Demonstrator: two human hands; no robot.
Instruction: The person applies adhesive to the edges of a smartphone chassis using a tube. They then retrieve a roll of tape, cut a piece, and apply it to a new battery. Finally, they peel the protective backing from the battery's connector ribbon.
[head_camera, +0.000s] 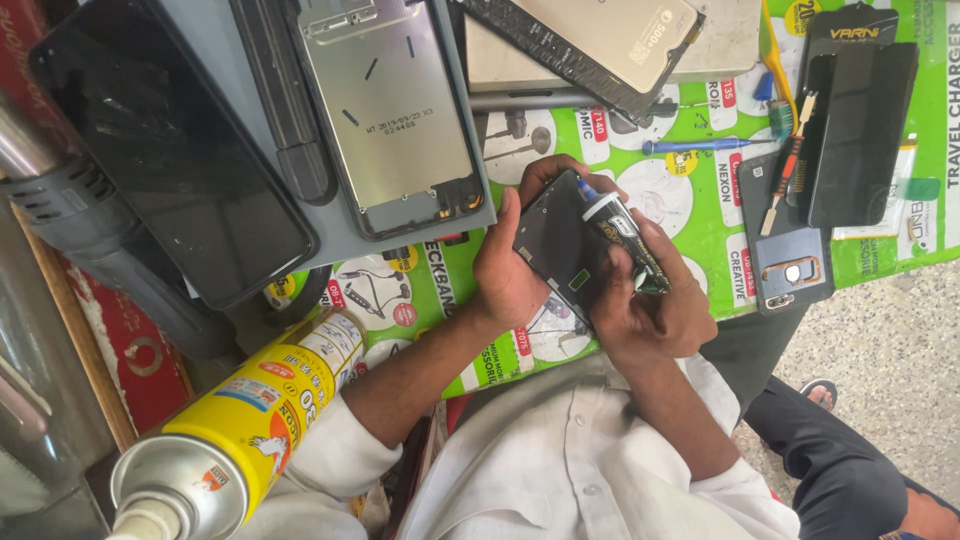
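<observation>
The bench (880, 230) carried a bright green printed mat, crowded with phone-repair things. Largest of them was a dark phone screen panel (170, 150) lying face up at the far side, beside a grey metal phone frame (390, 110) on a grey pad. A yellow spray can (265, 410) lay on its side near the person's sleeve, and a black heat gun (90, 230) rested by the bench edge. Farther off lay a black phone case (785, 265), a black retail box (860, 120) and a blue screwdriver (700, 146).

The small dark phone part (555, 245) sat just above the mat, close to the person's chest. The left hand (510, 270) cradled it, grip closed round its edge. The right hand (655, 305) had its grip closed on a small black glue tube (625, 240), whose blue tip touched the upper edge of the part.

By the look of it, gluing was under way rather than finished: the tip rested at one corner, and no bead of glue could be made out along the other edges. The frame and screen panel lay apart, so joining seemed not yet done.
</observation>
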